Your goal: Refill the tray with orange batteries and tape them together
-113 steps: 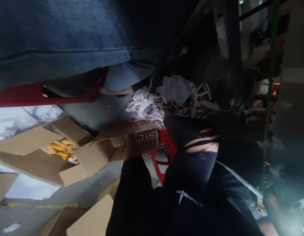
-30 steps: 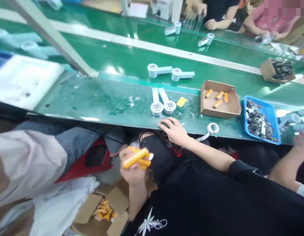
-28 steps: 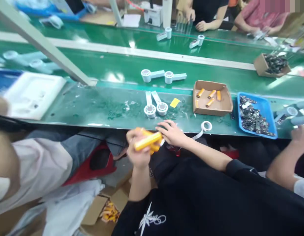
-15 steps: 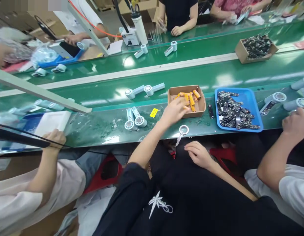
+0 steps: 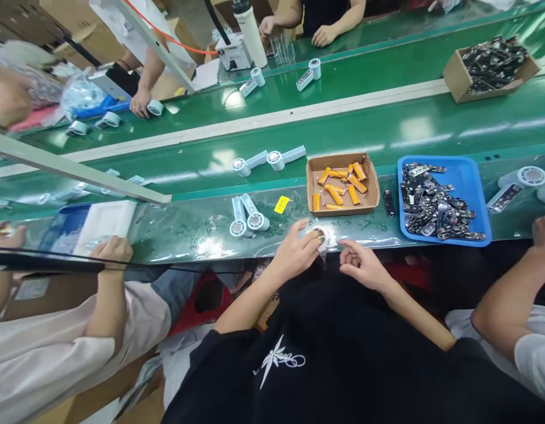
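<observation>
My left hand (image 5: 296, 252) is at the bench's front edge with its fingers curled together, their tips over a roll of clear tape (image 5: 326, 237). What lies between those fingers is mostly hidden; a small brownish tip shows at the roll. To the right of the roll is my right hand (image 5: 364, 265), its fingers loosely bent and apart, with nothing seen in them. Just beyond the roll, a cardboard box (image 5: 311, 191) holds several orange wrapped cylinders with thin wires, which look like batteries (image 5: 333, 193).
A blue tray (image 5: 479, 206) of circuit boards sits right of the box, a single dark board (image 5: 389, 203) between them. Pale blue fan-shaped housings (image 5: 257, 221) and a yellow label (image 5: 282, 204) lie left. Co-workers' arms (image 5: 111, 277) flank both sides. A carton of dark parts (image 5: 458, 76) stands farther back.
My left hand has come out of the battery box, down to the tape roll. My right hand has moved slightly up and right. The view has shifted a little.
</observation>
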### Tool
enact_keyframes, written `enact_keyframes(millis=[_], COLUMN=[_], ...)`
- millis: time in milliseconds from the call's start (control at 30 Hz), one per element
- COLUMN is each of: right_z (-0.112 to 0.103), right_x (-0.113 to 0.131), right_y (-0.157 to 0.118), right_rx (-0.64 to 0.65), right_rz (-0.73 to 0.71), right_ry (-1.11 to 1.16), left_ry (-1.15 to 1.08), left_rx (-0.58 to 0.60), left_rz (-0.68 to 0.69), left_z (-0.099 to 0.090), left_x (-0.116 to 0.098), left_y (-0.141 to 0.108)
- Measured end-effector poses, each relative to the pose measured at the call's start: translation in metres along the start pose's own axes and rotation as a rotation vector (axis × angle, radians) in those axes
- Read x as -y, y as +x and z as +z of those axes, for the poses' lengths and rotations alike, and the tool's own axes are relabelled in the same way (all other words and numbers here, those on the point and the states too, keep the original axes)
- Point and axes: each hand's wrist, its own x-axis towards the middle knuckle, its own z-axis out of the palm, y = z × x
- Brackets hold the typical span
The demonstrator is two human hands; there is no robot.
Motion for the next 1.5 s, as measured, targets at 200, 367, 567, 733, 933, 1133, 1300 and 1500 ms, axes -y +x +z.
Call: enact_keyframes(millis=[200, 367, 567, 733, 933, 1133, 1300, 1500], right_z=[0.023, -0.021, -0.057, -0.044, -0.079, -0.068, -0.046, -0.043], right_x=[0.043, 0.068, 0.072, 0.067, 0.078, 0.065, 0.054, 0.045], right_y=[0.04, 0.082, 0.185, 0.211, 0.191, 0.169, 0.183, 0.205], right_rx=[0.35, 0.532, 0.129, 0.191, 0.115, 0.049, 0.11, 0.073], right_rz=[0.034, -0.035, 0.06, 0.179, 0.165, 0.007, 0.093, 0.127], right_ry=[-0.273, -0.536, -1.27, -1.457, -0.982, -0.739, -0.919, -1.001], left_ry=[-0.019, -0.037, 0.013, 0.125, 0.14, 0.31, 0.408, 0.426], left_rx=[-0.086, -0.069, -0.063, 0.048, 0.113, 0.066, -0.03, -0.012], left_rz=[-0.084, -0.184, -0.118, -0.007, -0.041, 0.135, 0.182, 0.246], left_z=[-0.019, -0.028, -0.055, -0.073, -0.091, -0.097, -0.111, -0.131], left_x=[0.017, 0.035, 0.037, 0.037, 0.035, 0.037, 0.043, 0.046], left_y=[-0.02, -0.039, -0.034, -0.02, -0.01, 0.008, 0.025, 0.043])
